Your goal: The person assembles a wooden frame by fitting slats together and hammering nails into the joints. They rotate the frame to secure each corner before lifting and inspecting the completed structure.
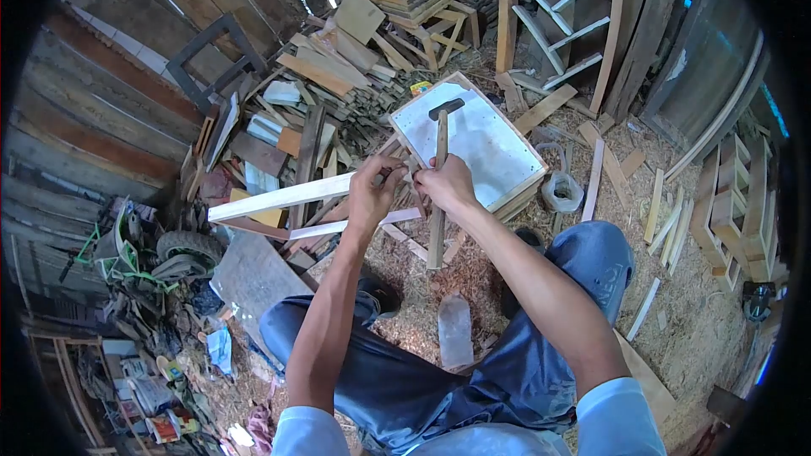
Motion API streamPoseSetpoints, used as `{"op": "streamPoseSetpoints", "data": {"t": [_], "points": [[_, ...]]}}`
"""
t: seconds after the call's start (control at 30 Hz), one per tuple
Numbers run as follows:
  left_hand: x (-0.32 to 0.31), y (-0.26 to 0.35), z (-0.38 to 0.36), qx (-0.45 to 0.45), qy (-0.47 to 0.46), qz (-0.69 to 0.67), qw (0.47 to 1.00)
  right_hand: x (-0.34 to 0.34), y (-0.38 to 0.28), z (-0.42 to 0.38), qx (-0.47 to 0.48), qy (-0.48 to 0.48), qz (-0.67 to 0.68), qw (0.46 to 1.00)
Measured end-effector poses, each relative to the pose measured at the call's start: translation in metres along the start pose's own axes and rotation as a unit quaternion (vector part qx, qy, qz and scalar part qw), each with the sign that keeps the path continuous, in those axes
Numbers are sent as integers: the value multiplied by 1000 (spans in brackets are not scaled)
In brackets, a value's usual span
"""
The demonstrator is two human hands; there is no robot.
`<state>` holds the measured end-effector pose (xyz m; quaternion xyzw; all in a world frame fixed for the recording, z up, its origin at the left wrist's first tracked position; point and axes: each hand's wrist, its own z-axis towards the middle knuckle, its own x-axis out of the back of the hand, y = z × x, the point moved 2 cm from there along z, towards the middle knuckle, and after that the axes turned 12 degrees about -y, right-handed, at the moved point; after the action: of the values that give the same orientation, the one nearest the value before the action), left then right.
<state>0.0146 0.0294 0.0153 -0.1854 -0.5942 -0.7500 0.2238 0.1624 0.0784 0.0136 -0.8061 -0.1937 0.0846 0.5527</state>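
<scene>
My right hand (446,183) is wrapped round the wooden handle of a hammer (442,139), whose dark metal head points away from me. Close beside it, my left hand (374,192) has its fingertips pinched together; whatever is between them is too small to make out. The left hand lies at the end of a pale wooden frame (283,197), which extends out to the left. Under the hammer head is a box-like wooden stand (498,148) with a whitish top and a light wood rim.
Scrap wood (338,59) is heaped at the back. A clear plastic tub (563,192) stands right of the stand. Between my legs, a translucent bottle-shaped thing (455,329) lies on wood shavings. A slatted wooden frame (735,203) stands at right, a small motorbike (139,245) at left.
</scene>
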Motion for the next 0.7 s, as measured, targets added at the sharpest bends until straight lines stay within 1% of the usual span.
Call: {"op": "streamPoseSetpoints", "data": {"t": [0.13, 0.2, 0.27, 0.33, 0.4, 0.43, 0.5, 0.53, 0.57, 0.6, 0.63, 0.67, 0.7], "points": [[-1, -1, 1, -34, 12, -17, 999, -1, 4, 5, 13, 16, -44, 999], [0, -1, 1, -66, 17, 0, 998, 0, 3, 4, 8, 13, -34, 999], [0, 0, 2, -77, 16, 25, 997, 1, -1, 2, 4, 9, -26, 1000], [0, 0, 2, -87, 17, 51, 995, 2, -2, 2, -11, -5, -46, 999], [0, 2, 3, -119, 17, 71, 990, 3, 0, 3, -5, -4, -39, 999], [0, 3, 3, -120, 18, 71, 990, 3, 1, 4, -1, -2, -32, 999], [-1, 5, 2, -92, 28, 39, 995, 1, 3, 6, 1, 0, -17, 1000], [-1, 5, 2, -93, 29, 39, 994, 1, 5, 7, 0, 0, -2, 1000], [0, 4, 2, -71, 31, 14, 997, 1, 6, 8, 0, 1, -2, 1000], [-1, 2, 1, -50, 34, -12, 998, 1, 1, 5, 1, -18, 1, 1000], [-1, 0, 2, -53, 36, 0, 998, 3, -2, 2, 0, -35, 2, 999], [-1, -3, 1, -56, 37, 7, 998, 4, -4, -3, -4, -28, -4, 1000], [-1, -3, 0, -27, 32, -34, 999, 4, -11, -8, 4, -26, 5, 1000]]}}
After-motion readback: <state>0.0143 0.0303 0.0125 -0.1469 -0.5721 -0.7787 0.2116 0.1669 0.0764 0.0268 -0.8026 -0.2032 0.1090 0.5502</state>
